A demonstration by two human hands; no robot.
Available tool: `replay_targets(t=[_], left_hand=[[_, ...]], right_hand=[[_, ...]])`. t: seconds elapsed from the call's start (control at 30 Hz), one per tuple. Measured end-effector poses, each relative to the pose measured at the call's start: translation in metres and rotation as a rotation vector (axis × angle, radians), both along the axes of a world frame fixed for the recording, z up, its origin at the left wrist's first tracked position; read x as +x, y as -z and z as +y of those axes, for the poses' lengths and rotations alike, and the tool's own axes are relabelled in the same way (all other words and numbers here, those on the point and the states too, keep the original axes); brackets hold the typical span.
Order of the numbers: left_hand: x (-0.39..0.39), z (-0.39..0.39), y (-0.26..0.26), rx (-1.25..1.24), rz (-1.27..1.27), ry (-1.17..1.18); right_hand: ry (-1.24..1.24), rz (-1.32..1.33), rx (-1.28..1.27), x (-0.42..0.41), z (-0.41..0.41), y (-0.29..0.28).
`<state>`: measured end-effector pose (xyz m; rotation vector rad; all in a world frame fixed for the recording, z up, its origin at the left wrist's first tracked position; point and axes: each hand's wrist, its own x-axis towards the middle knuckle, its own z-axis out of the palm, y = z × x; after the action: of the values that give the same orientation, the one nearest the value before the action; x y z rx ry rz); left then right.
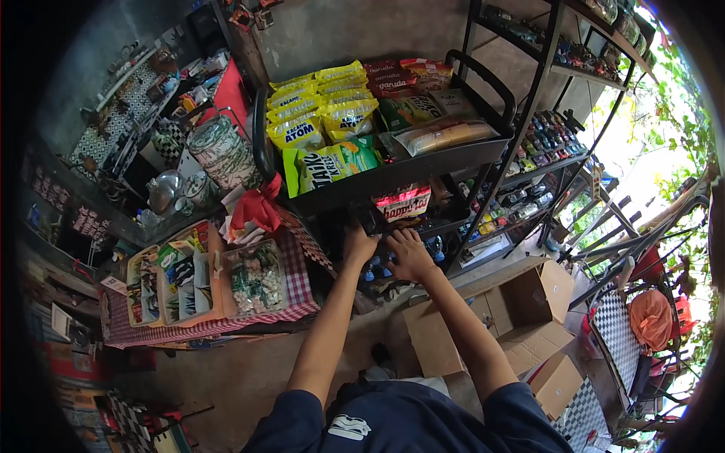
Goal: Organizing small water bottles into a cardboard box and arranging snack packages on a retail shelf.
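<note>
My left hand reaches into the middle level of a black utility cart, its fingers closed around a dark, glossy packet. Shadow hides most of that packet. Beside it, my right hand lies palm down at the front lip of the middle shelf, fingers a little apart and holding nothing that I can see. Just beyond the right fingers stands a red and white snack bag. Below both hands, bottles with blue caps stand on the lowest level.
The top tray holds yellow peanut bags, green snack bags and a clear-wrapped brown pack. Left is a table with checked cloth and a tub of packets. Opened cardboard boxes lie right; a metal rack rises behind.
</note>
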<state>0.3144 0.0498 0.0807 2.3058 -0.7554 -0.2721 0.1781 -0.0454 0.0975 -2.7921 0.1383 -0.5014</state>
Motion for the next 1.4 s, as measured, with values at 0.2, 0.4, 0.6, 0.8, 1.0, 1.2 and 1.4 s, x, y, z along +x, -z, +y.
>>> replay_targets(t=[0.2,0.4,0.6,0.8,1.0,1.2,1.4], left_hand=[[0.004,-0.003,0.011,-0.162,-0.058,0.078],[0.007,-0.007,0.015,-0.195,-0.029,0.110],[0.002,-0.012,0.015,-0.216,-0.134,0.095],[-0.007,-0.012,0.008,-0.132,-0.287,0.021],[-0.028,-0.023,-0.003,-0.089,-0.446,-0.009],[-0.064,-0.028,-0.003,-0.137,-0.465,-0.087],[-0.067,-0.040,-0.009,-0.121,-0.367,-0.293]], right_hand=[[-0.041,-0.029,0.039,0.000,0.000,0.001],[-0.049,-0.006,0.058,0.001,-0.004,0.000],[-0.138,-0.030,0.183,-0.004,-0.023,0.000],[-0.152,0.176,0.230,-0.013,-0.063,-0.037],[-0.168,0.261,0.192,0.008,-0.076,-0.008],[-0.207,0.241,0.264,0.006,-0.089,-0.012],[-0.273,0.172,0.309,-0.002,-0.098,-0.031]])
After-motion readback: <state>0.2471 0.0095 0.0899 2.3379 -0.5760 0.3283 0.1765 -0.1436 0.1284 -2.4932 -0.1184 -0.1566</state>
